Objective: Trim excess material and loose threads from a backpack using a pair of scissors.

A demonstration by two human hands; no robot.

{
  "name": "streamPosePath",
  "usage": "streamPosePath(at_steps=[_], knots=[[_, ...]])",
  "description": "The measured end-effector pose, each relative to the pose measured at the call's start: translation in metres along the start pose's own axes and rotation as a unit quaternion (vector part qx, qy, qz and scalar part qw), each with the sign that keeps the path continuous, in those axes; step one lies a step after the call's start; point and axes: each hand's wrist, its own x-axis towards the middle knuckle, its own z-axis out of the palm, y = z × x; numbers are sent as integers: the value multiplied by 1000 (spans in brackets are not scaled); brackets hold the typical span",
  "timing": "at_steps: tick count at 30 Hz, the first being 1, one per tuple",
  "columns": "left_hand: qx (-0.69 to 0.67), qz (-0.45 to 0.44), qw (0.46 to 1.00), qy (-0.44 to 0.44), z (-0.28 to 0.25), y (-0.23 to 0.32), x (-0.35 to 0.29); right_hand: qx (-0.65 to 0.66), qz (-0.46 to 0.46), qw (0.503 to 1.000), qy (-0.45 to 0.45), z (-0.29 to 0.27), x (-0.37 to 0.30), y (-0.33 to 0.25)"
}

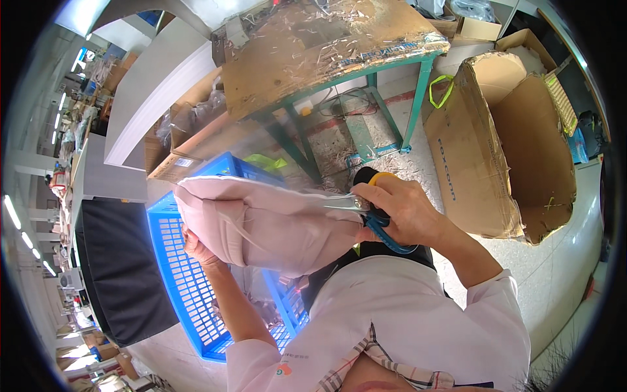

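Curling around the left edge of a soft pale-pink fabric piece point(287, 235), the left hand point(198, 248) grips it (from my remote seat I see only part of that hold) over a blue slotted plastic basket point(171, 282). The right hand point(405, 212) clasps metal scissors point(348, 203) with black-and-blue handles, blades at the fabric's upper edge.

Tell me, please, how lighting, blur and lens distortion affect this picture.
Head view: fisheye distortion curves the surroundings inside a black rim; head view, left: bright ceiling lights glare and the distant background looks soft; head view, centre: the scissors and pink fabric read fairly clearly.
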Motion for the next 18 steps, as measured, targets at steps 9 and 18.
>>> streamPosePath(at_steps=[9,18], knots=[[7,0,1000,0,5,0,-1,4,-31,999,-12,2,3,2],[4,26,1000,-8,-4,-2,-1,2,-5,1000,-31,-4,10,-6]])
